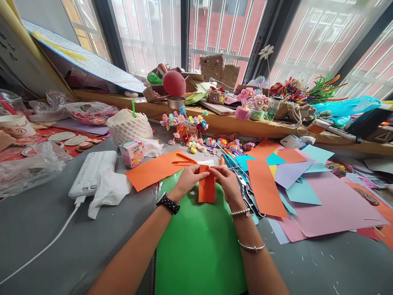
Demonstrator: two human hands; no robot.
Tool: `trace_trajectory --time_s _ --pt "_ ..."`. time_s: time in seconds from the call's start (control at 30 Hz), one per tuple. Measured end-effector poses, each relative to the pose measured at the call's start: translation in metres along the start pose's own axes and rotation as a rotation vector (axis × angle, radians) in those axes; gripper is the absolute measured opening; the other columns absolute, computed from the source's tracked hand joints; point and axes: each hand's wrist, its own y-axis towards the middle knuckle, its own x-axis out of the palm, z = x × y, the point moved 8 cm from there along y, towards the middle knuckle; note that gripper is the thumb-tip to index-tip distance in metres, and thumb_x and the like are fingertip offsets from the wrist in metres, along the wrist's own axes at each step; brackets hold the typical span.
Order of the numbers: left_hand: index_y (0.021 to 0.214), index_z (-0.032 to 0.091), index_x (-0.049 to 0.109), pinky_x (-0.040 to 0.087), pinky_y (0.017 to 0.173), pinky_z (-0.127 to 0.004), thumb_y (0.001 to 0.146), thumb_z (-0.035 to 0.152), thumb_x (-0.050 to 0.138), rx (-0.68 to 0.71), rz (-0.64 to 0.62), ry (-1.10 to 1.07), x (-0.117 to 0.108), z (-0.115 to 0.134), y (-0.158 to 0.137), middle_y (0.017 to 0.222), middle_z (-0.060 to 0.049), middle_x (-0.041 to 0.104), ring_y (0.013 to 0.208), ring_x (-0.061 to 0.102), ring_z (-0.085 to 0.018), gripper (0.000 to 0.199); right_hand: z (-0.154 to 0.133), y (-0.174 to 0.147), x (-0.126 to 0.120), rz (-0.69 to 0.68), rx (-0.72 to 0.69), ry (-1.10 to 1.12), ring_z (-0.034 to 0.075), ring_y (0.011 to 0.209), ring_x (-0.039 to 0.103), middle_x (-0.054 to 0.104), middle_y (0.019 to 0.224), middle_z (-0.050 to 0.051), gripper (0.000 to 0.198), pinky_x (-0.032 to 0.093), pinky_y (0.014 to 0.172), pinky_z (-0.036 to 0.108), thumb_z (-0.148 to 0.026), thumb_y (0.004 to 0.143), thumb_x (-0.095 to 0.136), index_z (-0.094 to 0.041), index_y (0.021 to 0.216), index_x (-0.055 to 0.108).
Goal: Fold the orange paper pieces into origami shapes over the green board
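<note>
Paper strip, orange, is pinched near its top edge by the left hand and the right hand, one from each side. Both sets of fingertips are clamped on it, near each other, probably so that the edge can be steered from two sides and twisting prevented. Its lower part hangs free below the fingers, over a green mat; whether the mat is touched cannot be told. Any fold at the top is hidden by the fingers. An orange sheet is laid just left of the fingers. Scissors are set just to their right, seemingly within easy reach. Coloured card is heaped farther right, apparently so that the mat is not crowded.

Beyond the fingers, a basket is filled with small flowers. To its left, a coconut is wrapped in white netting, with a green straw stuck in. Nearer the left fingers, a pink box is stood, its contents hidden. Far left of them, a cup is seen, its inside not made out, and pinkish things are held in a clear bag. Past the basket, a tin is seemingly topped by a red ball, so its contents cannot be seen.
</note>
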Motion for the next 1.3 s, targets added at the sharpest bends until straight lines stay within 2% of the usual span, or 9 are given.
trace_trajectory --time_s 0.23,0.4,0.63,0.73,0.9,1.1,1.3 --pt "0.084 0.016 0.041 0.043 0.057 -0.027 0.061 0.029 0.065 -0.047 -0.05 0.015 -0.003 0.001 0.0 0.071 -0.003 0.061 0.067 0.059 -0.019 0.036 0.002 -0.001 0.003 -0.1 0.072 -0.002 0.013 0.067 0.056 0.061 0.067 0.0 0.021 0.044 0.063 0.025 -0.038 0.059 0.064 -0.018 0.065 0.064" --pt "0.08 0.017 0.039 0.039 0.051 -0.022 0.063 0.028 0.062 -0.044 -0.134 0.051 0.001 0.002 -0.002 0.064 0.001 0.058 0.059 0.057 -0.015 0.031 0.006 -0.001 0.004 -0.095 0.112 -0.017 0.012 0.062 0.054 0.061 0.063 0.0 0.022 0.043 0.062 0.025 -0.038 0.059 0.064 -0.017 0.065 0.066" --pt "0.079 0.018 0.037 0.037 0.047 -0.019 0.062 0.024 0.061 -0.081 -0.155 0.058 0.005 0.001 -0.005 0.062 0.002 0.058 0.057 0.055 -0.013 0.03 0.002 -0.002 0.001 -0.055 0.106 -0.113 0.01 0.058 0.052 0.06 0.058 -0.001 0.024 0.04 0.058 0.023 -0.038 0.055 0.066 -0.015 0.062 0.066" --pt "0.081 0.018 0.037 0.035 0.046 -0.019 0.061 0.023 0.063 -0.081 -0.147 0.06 0.005 0.002 -0.005 0.058 0.004 0.054 0.053 0.053 -0.012 0.033 0.002 -0.002 0.001 -0.05 0.108 -0.12 0.011 0.058 0.053 0.061 0.059 0.0 0.023 0.04 0.059 0.023 -0.038 0.055 0.066 -0.016 0.062 0.066" --pt "0.09 0.018 0.036 0.039 0.051 -0.021 0.06 0.023 0.065 -0.12 -0.184 0.024 0.004 -0.003 -0.004 0.064 0.002 0.058 0.06 0.057 -0.014 0.042 0.003 -0.001 0.002 -0.057 0.11 -0.105 0.013 0.062 0.056 0.064 0.063 0.002 0.023 0.042 0.062 0.025 -0.037 0.055 0.066 -0.016 0.063 0.067" --pt "0.092 0.017 0.039 0.043 0.057 -0.026 0.055 0.024 0.07 -0.19 -0.122 0.056 -0.007 -0.012 -0.002 0.079 -0.004 0.058 0.07 0.06 -0.019 0.049 0.005 -0.001 0.001 -0.04 0.11 -0.102 0.013 0.06 0.056 0.063 0.061 0.002 0.024 0.042 0.062 0.025 -0.037 0.054 0.067 -0.014 0.061 0.066" --pt "0.088 0.017 0.039 0.041 0.054 -0.024 0.058 0.027 0.068 -0.204 -0.069 0.004 -0.01 -0.009 -0.003 0.068 -0.001 0.059 0.064 0.06 -0.017 0.043 0.005 -0.002 0.001 -0.025 0.109 -0.1 0.011 0.057 0.053 0.061 0.059 0.001 0.024 0.04 0.058 0.024 -0.037 0.056 0.066 -0.014 0.064 0.066"
